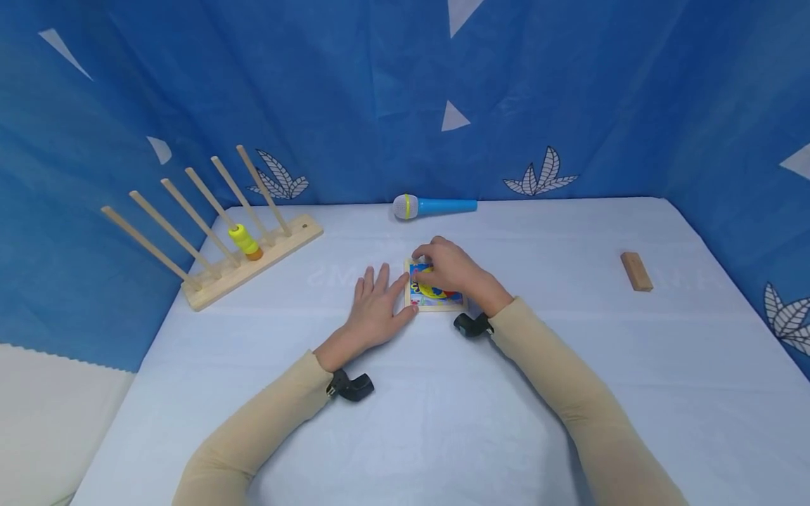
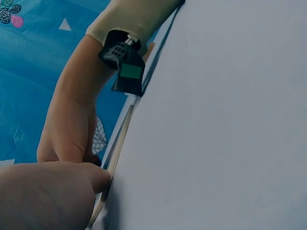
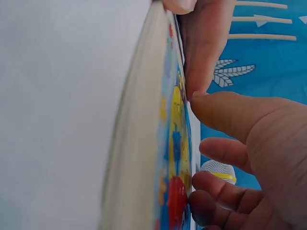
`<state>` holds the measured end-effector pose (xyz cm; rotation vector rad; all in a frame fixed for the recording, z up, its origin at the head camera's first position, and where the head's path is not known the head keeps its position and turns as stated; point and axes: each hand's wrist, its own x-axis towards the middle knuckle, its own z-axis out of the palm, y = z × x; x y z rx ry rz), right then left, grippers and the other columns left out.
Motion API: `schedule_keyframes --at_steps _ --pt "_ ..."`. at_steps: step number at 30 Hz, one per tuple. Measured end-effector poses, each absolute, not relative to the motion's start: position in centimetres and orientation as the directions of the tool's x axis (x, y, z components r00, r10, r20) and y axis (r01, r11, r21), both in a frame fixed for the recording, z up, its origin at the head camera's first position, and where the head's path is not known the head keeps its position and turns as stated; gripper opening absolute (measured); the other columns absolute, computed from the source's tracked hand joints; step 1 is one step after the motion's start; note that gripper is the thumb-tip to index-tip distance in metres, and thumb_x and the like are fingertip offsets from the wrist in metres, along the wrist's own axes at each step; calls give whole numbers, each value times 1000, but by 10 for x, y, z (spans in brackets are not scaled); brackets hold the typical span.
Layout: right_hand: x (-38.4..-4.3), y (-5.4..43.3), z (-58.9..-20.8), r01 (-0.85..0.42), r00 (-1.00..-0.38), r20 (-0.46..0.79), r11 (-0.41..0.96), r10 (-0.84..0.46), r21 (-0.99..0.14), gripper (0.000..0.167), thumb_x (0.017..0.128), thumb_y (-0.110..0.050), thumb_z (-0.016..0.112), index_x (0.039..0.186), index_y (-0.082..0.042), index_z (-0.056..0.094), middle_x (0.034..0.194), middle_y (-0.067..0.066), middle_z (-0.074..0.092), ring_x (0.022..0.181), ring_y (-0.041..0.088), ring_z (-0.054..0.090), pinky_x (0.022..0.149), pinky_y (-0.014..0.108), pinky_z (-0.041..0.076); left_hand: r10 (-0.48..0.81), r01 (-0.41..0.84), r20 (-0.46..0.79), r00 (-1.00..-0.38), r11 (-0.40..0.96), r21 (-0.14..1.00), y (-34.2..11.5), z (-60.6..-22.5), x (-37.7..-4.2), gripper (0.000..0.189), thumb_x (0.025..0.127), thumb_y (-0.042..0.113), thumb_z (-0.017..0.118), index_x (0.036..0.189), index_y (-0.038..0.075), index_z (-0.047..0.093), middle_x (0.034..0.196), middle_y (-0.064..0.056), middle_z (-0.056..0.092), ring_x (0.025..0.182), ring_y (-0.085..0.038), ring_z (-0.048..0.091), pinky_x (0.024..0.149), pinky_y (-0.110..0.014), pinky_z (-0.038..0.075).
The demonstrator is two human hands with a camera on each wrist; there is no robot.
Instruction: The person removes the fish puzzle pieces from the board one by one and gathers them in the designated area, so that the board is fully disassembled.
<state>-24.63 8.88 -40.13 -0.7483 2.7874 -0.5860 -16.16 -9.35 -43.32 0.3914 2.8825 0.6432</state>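
Note:
A small wooden-framed picture puzzle (image 1: 435,301) lies flat on the table, its picture a yellow shape with red on blue. My left hand (image 1: 372,314) is spread at its left side, with the thumb at the near left corner and the index finger by the left edge. Over the picture is my right hand (image 1: 451,268), bent downward. In the right wrist view its thumb and fingertips touch the puzzle face (image 3: 175,143) with a gap between them, and no loose piece shows there. The left wrist view shows the puzzle edge (image 2: 120,139) beside the left thumb (image 2: 98,177).
A wooden rack (image 1: 253,280) with several upright pegs stands at the left, yellow and orange beads on one peg. A blue toy microphone (image 1: 443,206) lies at the back edge. A wooden block (image 1: 636,272) lies at the right. Blue curtains (image 1: 380,105) border the white table (image 1: 443,422).

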Motion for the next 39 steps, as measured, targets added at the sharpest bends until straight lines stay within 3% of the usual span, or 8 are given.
schedule_keyframes --at_steps 9,29,39 --pt "-253 86 -406 -458 -847 -57 781 -528 -425 42 91 -31 75 128 -11 70 114 13 63 98 23 58 87 38 54 272 213 -70 -960 869 446 -97 -432 -163 69 100 47 56 159 15 38 169 -26 14 157 -51 1 125 -66 5" --pt "-253 79 -406 -395 -851 -170 819 -497 -416 41 91 -34 74 125 -12 67 115 10 60 97 23 58 88 38 53 246 200 -45 -968 870 450 -98 -440 -157 69 98 47 57 158 16 40 169 -25 18 157 -51 3 125 -66 6" --pt "-256 89 -404 -356 -856 -197 822 -477 -443 40 90 -33 76 123 -11 67 113 12 60 99 25 58 90 41 53 295 249 -36 -955 861 444 -94 -440 -161 68 99 47 56 157 15 41 168 -27 19 156 -52 4 125 -66 7"
